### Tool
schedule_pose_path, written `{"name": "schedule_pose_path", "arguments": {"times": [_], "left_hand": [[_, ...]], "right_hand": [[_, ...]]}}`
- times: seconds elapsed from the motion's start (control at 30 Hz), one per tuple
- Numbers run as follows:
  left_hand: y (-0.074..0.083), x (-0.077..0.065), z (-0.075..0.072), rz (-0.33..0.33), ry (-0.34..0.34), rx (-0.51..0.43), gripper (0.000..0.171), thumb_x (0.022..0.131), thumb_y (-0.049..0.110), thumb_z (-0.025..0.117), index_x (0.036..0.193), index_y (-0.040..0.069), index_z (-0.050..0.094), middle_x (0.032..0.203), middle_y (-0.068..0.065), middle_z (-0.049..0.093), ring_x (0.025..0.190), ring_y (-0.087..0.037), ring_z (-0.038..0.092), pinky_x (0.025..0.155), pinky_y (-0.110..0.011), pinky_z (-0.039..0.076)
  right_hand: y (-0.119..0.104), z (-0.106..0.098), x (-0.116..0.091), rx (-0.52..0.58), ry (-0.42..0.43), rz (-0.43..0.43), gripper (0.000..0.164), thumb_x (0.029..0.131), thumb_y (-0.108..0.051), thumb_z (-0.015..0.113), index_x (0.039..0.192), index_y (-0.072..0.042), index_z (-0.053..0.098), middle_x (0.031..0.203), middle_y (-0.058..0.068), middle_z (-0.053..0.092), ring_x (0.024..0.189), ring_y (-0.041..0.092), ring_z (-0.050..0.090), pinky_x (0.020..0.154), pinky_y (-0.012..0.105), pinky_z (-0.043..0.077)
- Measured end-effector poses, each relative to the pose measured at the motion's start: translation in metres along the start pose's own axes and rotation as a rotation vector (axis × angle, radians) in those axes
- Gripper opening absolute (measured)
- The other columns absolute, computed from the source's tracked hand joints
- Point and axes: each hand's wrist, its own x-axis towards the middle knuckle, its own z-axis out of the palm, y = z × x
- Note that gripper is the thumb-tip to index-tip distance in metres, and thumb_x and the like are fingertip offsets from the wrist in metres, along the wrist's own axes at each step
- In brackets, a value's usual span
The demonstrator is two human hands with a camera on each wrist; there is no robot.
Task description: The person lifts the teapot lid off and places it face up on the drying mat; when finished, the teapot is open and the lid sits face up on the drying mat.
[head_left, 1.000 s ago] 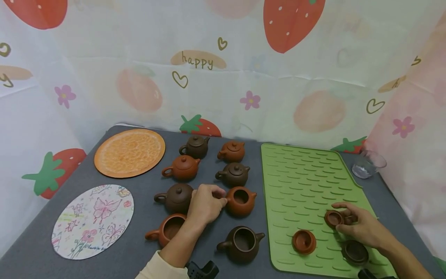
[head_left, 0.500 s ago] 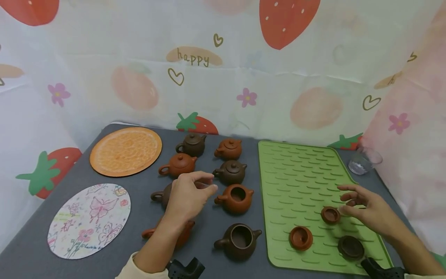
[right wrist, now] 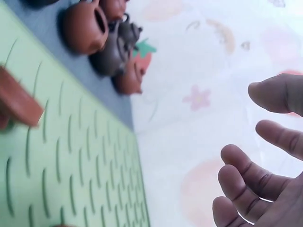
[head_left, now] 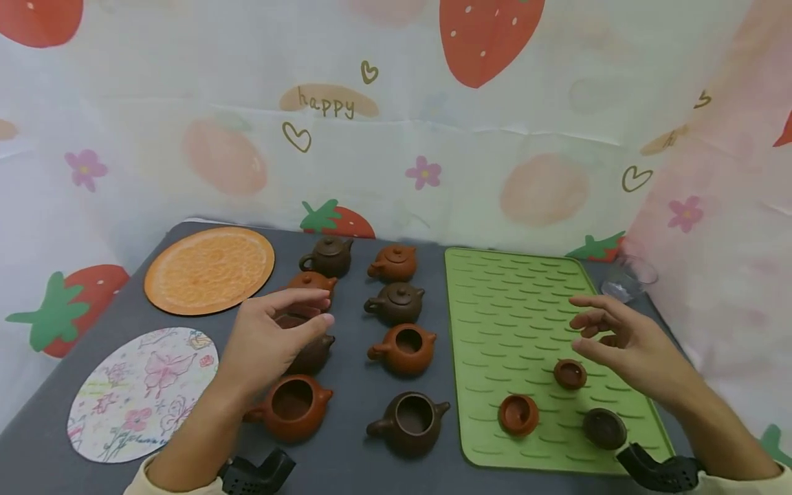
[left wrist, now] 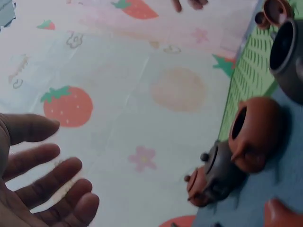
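Note:
My left hand [head_left: 262, 347] hovers over the left column of teapots, fingers loosely bent and holding nothing. It partly hides a dark brown teapot [head_left: 313, 357] and a lidded red-brown teapot [head_left: 309, 280]. Just below it stands a lidless red-brown teapot [head_left: 297, 423]. Raised above the green mat, my right hand [head_left: 631, 347] is also bare, thumb and fingers apart. Beneath it lie a small red-brown lid [head_left: 570, 374], a larger red-brown lid [head_left: 518, 415] and a dark brown lid [head_left: 605, 429]. Between the hands stand a lidless red-brown teapot [head_left: 405, 359] and a lidless dark teapot [head_left: 408, 440].
Farther back are a lidded dark teapot [head_left: 396, 303], a lidded red-brown teapot [head_left: 394, 263] and another dark one [head_left: 326, 257]. The green mat [head_left: 507, 309] covers the right side. An orange round placemat [head_left: 210, 270] and a butterfly-print placemat [head_left: 139, 395] lie left; a glass [head_left: 621, 280] stands back right.
My left hand has drawn back leftward and up from the red-brown teapot in the right column. My right hand has lifted away from the small lid, which stays on the mat.

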Motion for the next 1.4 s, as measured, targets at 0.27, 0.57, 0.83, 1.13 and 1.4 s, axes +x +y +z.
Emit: {"name": "schedule_pose_path", "arguments": {"times": [0.27, 0.57, 0.83, 1.13, 1.4], "left_hand": [[-0.017, -0.006, -0.020, 0.080, 0.041, 0.001, 0.031, 0.086, 0.007, 0.074, 0.117, 0.009, 0.071, 0.104, -0.005, 0.069, 0.094, -0.019, 0.063, 0.074, -0.025, 0.053], [-0.042, -0.015, -0.045, 0.156, 0.024, -0.113, 0.038, 0.083, -0.010, 0.070, 0.120, -0.006, 0.065, 0.107, -0.012, 0.068, 0.096, -0.021, 0.064, 0.074, -0.023, 0.052], [-0.074, -0.017, -0.057, 0.089, 0.020, -0.187, 0.037, 0.087, -0.010, 0.066, 0.123, -0.008, 0.061, 0.109, -0.010, 0.068, 0.101, -0.019, 0.063, 0.077, -0.022, 0.051], [-0.112, -0.015, -0.058, 0.048, 0.020, -0.140, 0.034, 0.087, -0.008, 0.067, 0.121, -0.008, 0.063, 0.108, -0.009, 0.069, 0.101, -0.016, 0.064, 0.081, -0.020, 0.049], [-0.137, -0.014, -0.060, 0.022, 0.023, -0.186, 0.030, 0.086, -0.010, 0.066, 0.116, -0.013, 0.063, 0.106, -0.007, 0.070, 0.101, -0.012, 0.063, 0.081, -0.019, 0.049]], "right_hand": [[-0.026, 0.012, 0.013, 0.042, 0.015, -0.112, 0.055, 0.091, -0.001, 0.066, 0.141, -0.011, 0.047, 0.108, 0.011, 0.059, 0.091, 0.018, 0.058, 0.072, 0.025, 0.048], [-0.048, 0.022, 0.024, 0.061, 0.000, -0.169, 0.062, 0.088, 0.001, 0.068, 0.143, -0.017, 0.045, 0.108, 0.007, 0.060, 0.094, 0.019, 0.058, 0.076, 0.025, 0.047], [-0.062, 0.035, 0.037, 0.127, -0.025, -0.239, 0.063, 0.087, 0.004, 0.068, 0.142, -0.017, 0.046, 0.107, 0.006, 0.061, 0.098, 0.020, 0.058, 0.080, 0.029, 0.046], [-0.073, 0.051, 0.052, 0.123, -0.074, -0.225, 0.062, 0.087, -0.002, 0.070, 0.142, -0.019, 0.046, 0.108, 0.002, 0.061, 0.101, 0.018, 0.056, 0.081, 0.033, 0.046], [-0.085, 0.068, 0.070, 0.113, -0.118, -0.219, 0.058, 0.087, -0.009, 0.072, 0.140, -0.018, 0.048, 0.106, 0.002, 0.061, 0.095, 0.017, 0.055, 0.080, 0.040, 0.047]]}}
